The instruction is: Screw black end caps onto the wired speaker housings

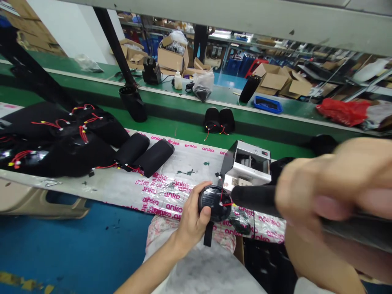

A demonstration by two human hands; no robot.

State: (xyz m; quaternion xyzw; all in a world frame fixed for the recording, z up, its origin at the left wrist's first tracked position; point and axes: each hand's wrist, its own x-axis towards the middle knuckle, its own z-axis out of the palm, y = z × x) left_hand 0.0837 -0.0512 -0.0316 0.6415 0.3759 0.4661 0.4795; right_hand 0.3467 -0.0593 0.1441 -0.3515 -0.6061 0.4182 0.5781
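Observation:
My left hand [193, 216] grips a round black speaker-like part [214, 206] above my lap, thumb across its near edge. Red wires with a white connector [221, 201] lie over its face, and a short black strap [208, 234] hangs below. Close to the camera and blurred, my right hand [324, 192] is closed around a long black cylindrical object [255, 199]. That object's tip points left and comes close to the round part's right edge; whether they touch I cannot tell. Just beyond stands a silver metal machine [251, 163] with a small red switch.
Black cloth-covered cylinders [156, 157] with red wires lie left of centre, beside a larger black pile [67, 139]. Two more cylinders [219, 120] stand on the green belt [177, 126]. A dark post [113, 45], a blue tray [267, 104] and an overhead beam [245, 18] are farther off.

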